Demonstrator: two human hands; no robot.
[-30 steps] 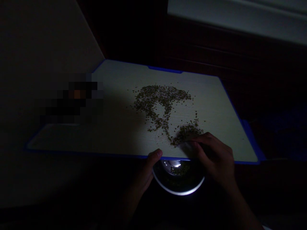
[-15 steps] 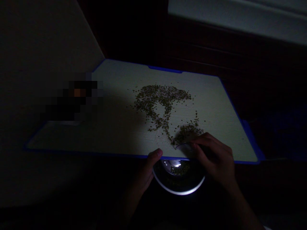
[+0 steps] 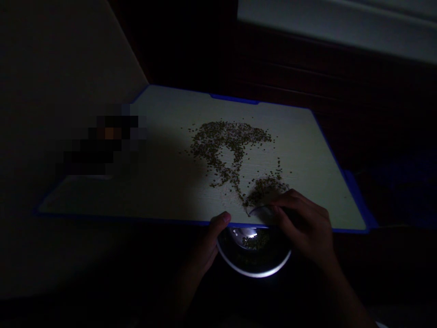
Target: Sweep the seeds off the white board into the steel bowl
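A pale board (image 3: 164,191) with a blue rim lies in front of me, small greenish-brown grains (image 3: 218,136) scattered over its middle. My left hand (image 3: 213,239) has its thumb over the near edge and its fingers below, beside a shiny metal bowl (image 3: 259,274). That bowl sits under the edge with some grains inside. My right hand (image 3: 303,223) pinches a thin, curved, light-edged piece (image 3: 257,208) against the board, close to a smaller heap of grains (image 3: 266,187). Its exact kind is too dark to tell.
At the board's left a pixelated dark patch (image 3: 102,141) hides whatever is there. Dark wooden furniture (image 3: 290,73) stands behind, under a pale ledge (image 3: 324,27). A bluish cloth-like shape (image 3: 406,187) is at the right. The room is very dim.
Almost nothing differs. The tip of the thin piece in my right hand is slightly lower and nearer the board's edge; both hands hold nearly the same place.
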